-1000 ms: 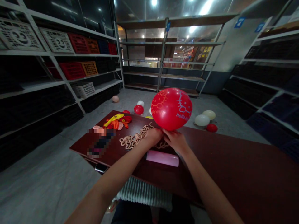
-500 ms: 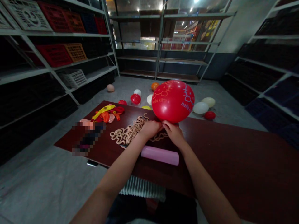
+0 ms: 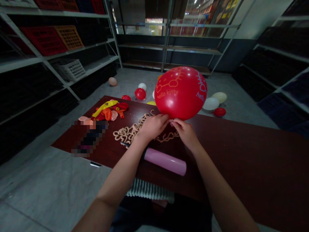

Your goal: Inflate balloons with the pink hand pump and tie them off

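Note:
An inflated red balloon printed with "hello kitty" rises over the table, its neck down between my hands. My left hand is closed at the balloon's underside, fingers pinched near the neck. Beside it my right hand pinches the neck end with thumb and fingers; the exact hold is partly hidden. Under and left of my hands lies a heap of tan curly strands. A pink cylindrical pump lies on its side between my forearms.
The dark red table carries limp balloons at its left and a blurred-out dark item. Several inflated balloons, one of them white, lie on the floor beyond. Metal shelves with crates surround the room.
My head view has tilted down, so the shelves stand higher in the picture. The balloon looks larger and nearer. Both hands stay at its neck, with the right fingers slightly lower and more apart from the balloon.

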`<state>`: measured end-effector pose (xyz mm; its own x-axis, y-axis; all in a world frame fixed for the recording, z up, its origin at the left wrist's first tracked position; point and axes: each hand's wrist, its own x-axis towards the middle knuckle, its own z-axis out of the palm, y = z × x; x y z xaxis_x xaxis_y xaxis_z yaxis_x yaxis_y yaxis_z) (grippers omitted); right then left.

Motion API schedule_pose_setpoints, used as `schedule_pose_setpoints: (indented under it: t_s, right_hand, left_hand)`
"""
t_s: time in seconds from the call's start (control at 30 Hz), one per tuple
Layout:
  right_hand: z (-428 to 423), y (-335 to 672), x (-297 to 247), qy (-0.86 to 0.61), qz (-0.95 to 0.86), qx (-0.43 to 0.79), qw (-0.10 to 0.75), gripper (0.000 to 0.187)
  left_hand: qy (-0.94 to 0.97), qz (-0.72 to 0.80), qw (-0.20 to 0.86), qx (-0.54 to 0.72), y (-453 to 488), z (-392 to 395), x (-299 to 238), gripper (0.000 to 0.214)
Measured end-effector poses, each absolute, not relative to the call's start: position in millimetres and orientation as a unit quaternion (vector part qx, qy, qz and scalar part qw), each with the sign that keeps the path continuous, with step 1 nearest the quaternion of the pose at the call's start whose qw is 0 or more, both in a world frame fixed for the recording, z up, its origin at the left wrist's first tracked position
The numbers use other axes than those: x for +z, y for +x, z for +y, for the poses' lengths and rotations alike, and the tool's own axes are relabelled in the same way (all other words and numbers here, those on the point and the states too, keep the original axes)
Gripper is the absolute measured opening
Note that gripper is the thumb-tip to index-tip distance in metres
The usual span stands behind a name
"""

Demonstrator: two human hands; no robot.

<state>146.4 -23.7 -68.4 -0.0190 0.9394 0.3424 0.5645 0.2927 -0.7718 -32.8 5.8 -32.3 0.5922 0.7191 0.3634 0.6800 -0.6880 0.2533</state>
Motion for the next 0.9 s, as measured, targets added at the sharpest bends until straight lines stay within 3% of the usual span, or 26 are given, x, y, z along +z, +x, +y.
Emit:
schedule_pose_setpoints:
  t_s: [0.3, 0.43, 0.6, 0.73, 0.9]
  right_hand:
    - [-9, 121, -32, -0.534, -0.538, 0.250, 0.602, 0.028]
    - [1, 115, -45, -0.528, -0.520, 0.237, 0.628, 0.032]
    - [4, 118, -76, -0.551, -0.510, 0.238, 0.616, 0.034]
    - [0, 120, -81, -0.563, -0.505, 0.244, 0.607, 0.031]
    - [-5, 116, -74, -0.566, -0.513, 0.256, 0.592, 0.026]
  left_hand:
    - [0.731, 0.497, 0.119, 0.451, -60, 20, 2, 0.023]
    - [0.773, 0.524, 0.081, 0.348, -63, 43, 8, 0.024]
    - [0.774, 0.600, 0.051, 0.197, -45, 63, -38, 0.035]
    - [0.787, 0.594, 0.060, 0.156, -40, 66, -68, 0.037]
    - [0.808, 0.569, 0.054, 0.142, -39, 63, -67, 0.017]
